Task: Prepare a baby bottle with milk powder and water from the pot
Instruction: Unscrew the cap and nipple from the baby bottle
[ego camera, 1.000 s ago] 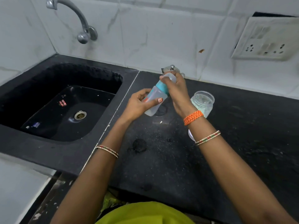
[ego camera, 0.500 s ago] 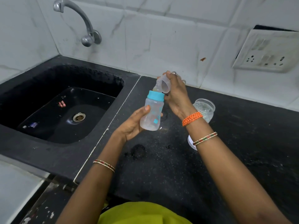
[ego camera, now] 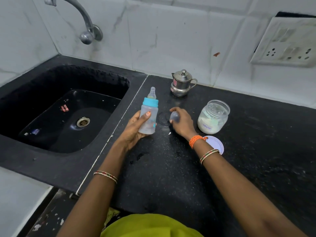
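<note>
My left hand [ego camera: 134, 130] grips a clear baby bottle [ego camera: 148, 115] upright above the black counter; its blue collar and nipple are on and it looks empty. My right hand [ego camera: 182, 123] holds the bottle's clear cap [ego camera: 174, 117] low at the counter, just right of the bottle. A small steel pot [ego camera: 182, 83] with lid and handle stands behind, near the wall. An open glass jar [ego camera: 213, 117] of white milk powder sits to the right of my right hand. Its white lid [ego camera: 215, 144] lies flat beside my right wrist.
A black sink [ego camera: 68, 117] with a drain fills the left, with a steel tap [ego camera: 85, 24] on the tiled wall above it. A white socket panel [ego camera: 287, 43] is on the wall at the right. The black counter [ego camera: 256, 159] extends to the right.
My right hand pulled the clear cap off the bottle's nipple and lowered it to the counter. My left hand turned the bottle upright. The steel pot is now uncovered to view.
</note>
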Motion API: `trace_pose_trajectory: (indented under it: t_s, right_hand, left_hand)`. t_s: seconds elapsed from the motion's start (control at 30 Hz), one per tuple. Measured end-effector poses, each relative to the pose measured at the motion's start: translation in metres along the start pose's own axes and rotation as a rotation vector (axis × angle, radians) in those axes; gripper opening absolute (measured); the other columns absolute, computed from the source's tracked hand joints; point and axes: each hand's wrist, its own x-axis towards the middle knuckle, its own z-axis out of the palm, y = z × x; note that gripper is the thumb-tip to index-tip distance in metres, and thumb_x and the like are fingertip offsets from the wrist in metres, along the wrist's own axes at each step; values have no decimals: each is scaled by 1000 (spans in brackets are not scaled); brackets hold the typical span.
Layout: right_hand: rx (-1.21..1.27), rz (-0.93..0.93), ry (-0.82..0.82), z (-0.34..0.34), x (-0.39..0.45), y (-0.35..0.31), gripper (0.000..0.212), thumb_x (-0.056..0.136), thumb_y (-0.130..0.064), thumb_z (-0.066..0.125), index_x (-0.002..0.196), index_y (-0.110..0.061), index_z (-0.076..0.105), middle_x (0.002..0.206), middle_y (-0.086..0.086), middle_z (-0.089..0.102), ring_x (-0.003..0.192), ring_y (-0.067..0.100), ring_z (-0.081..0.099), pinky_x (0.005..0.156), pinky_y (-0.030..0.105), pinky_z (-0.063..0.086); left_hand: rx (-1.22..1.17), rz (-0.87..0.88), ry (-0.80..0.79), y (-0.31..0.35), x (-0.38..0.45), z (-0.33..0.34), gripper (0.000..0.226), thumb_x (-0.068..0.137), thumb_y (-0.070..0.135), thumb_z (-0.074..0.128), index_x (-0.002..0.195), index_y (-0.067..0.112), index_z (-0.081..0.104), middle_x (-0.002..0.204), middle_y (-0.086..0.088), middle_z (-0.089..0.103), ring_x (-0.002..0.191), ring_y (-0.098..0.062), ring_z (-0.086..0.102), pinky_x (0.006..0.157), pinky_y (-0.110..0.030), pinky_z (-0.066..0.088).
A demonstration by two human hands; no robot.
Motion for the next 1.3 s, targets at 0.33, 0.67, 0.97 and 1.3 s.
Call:
trace_pose_trajectory:
  t_s: [0.33, 0.67, 0.97, 1.3]
  right_hand:
    - [757, 68, -16, -25, -12, -70, 27, 81, -30, 63, 100, -10, 64, 91, -2, 63, 88, 14, 60, 73, 24, 45]
    - [1140, 414, -138, -38, -9, -85, 9, 77, -11, 70, 81, -7, 64, 83, 12, 69, 71, 22, 64, 77, 32, 53]
    - [1346, 293, -51, -49, -16, -81, 18, 79, 10, 57, 68, -4, 59, 72, 9, 61, 84, 25, 68, 70, 29, 55]
    - [1429, -138, -400, -72, -28, -93, 31, 75, 10, 51, 57, -10, 67, 54, 3, 64, 91, 29, 71, 86, 31, 52]
  left_hand:
    - [339, 299, 265, 2, 4, 31, 39, 71, 30, 79, 104, 22, 60, 97, 6, 66, 87, -10, 63, 73, -23, 52]
    - [980, 597, 585, 14, -23, 84, 46, 73, 37, 73, 107, 11, 57, 99, -7, 59, 89, -27, 59, 75, -39, 45]
    - [894, 494, 481, 26, -30, 91, 46, 61, 54, 71, 96, 25, 64, 69, 10, 62, 60, 4, 53, 58, -3, 37]
    - [-229, -162, -262, 45, -40, 82, 47, 67, 46, 72, 89, 5, 67, 65, -11, 65, 45, -21, 60, 34, -23, 46]
